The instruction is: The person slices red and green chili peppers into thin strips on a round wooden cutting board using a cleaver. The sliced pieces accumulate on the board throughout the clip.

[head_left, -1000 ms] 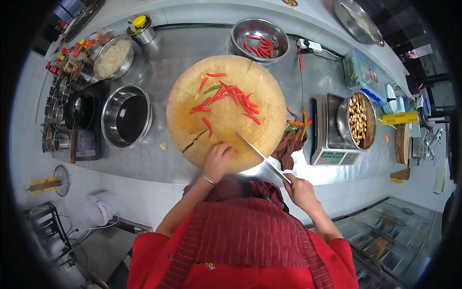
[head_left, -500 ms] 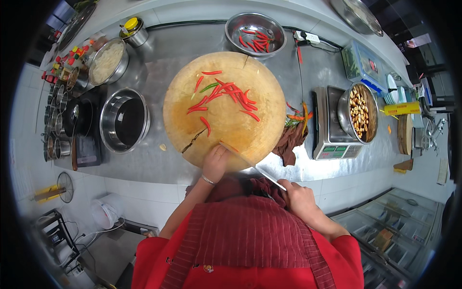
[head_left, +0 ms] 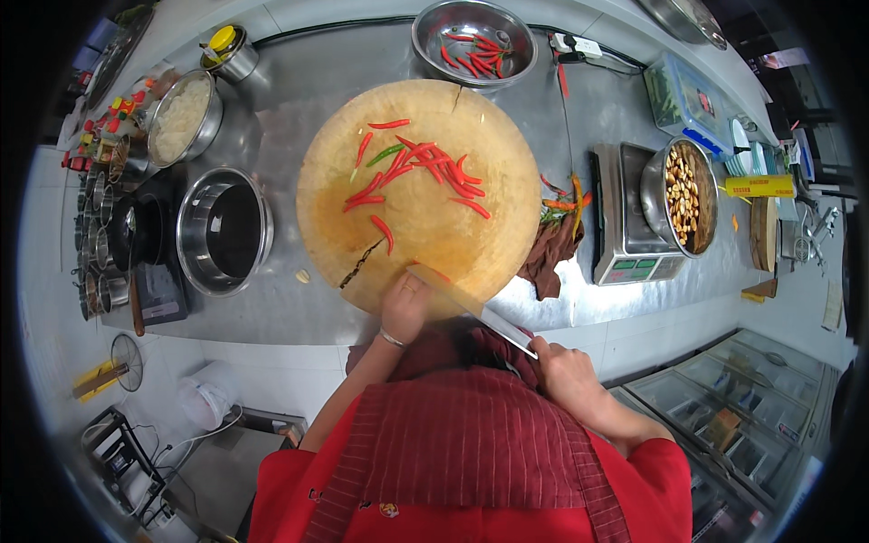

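Note:
A round wooden chopping block (head_left: 335,217) with a dark crack stands before me. At its near edge my left hand (head_left: 405,308) is closed, fingertips pressed down on a red chili pepper (head_left: 441,275), mostly hidden by the hand and blade. My right hand (head_left: 563,371) grips the handle of a kitchen knife (head_left: 498,323). The blade slants across the block's near rim, its tip beside my left fingertips. Farther off on the block lies a loose pile of red chilies (head_left: 434,163), with several single ones around it and one green chili (head_left: 385,154).
Beyond the block stands a steel bowl (head_left: 422,45) of red chilies. Left are a dark-looking steel basin (head_left: 186,226) and a bowl of pale shreds (head_left: 186,122). Right are a brown cloth (head_left: 548,261), a scale (head_left: 625,270) bearing a bowl of brown-edged pieces (head_left: 681,195), and a plastic box (head_left: 674,100).
The view has shifted slightly, so the block and bowls sit a little higher and further left. The knife blade is tilted slightly differently, showing more of its side. Both hands keep their grip.

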A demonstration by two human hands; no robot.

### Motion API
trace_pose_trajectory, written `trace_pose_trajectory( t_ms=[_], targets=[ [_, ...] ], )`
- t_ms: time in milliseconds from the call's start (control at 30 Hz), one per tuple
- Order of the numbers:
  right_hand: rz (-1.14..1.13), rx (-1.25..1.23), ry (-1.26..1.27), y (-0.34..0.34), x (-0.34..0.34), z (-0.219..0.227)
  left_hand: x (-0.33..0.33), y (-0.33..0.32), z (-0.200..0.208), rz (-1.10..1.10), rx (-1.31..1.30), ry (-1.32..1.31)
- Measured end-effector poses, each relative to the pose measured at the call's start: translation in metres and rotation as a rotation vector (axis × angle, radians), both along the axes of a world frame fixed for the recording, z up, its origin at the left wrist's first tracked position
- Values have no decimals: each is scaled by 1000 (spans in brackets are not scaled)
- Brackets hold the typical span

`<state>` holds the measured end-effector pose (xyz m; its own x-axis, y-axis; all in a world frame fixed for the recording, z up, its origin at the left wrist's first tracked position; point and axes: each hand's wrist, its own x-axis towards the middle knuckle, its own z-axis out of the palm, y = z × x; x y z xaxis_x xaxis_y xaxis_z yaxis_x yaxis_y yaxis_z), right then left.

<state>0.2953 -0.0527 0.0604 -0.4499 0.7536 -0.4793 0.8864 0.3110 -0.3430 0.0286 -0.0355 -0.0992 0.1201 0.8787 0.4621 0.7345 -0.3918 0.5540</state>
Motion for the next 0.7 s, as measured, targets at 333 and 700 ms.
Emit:
trace_pose_trajectory(
  t_ms=[333,700],
  targets=[
    [-16,-19,58,21,-27,-30,-4,-7,-13,-3,-58,-30],
    [-113,-47,113,37,-25,-55,3,8,4,25,10,-100]
  ],
)
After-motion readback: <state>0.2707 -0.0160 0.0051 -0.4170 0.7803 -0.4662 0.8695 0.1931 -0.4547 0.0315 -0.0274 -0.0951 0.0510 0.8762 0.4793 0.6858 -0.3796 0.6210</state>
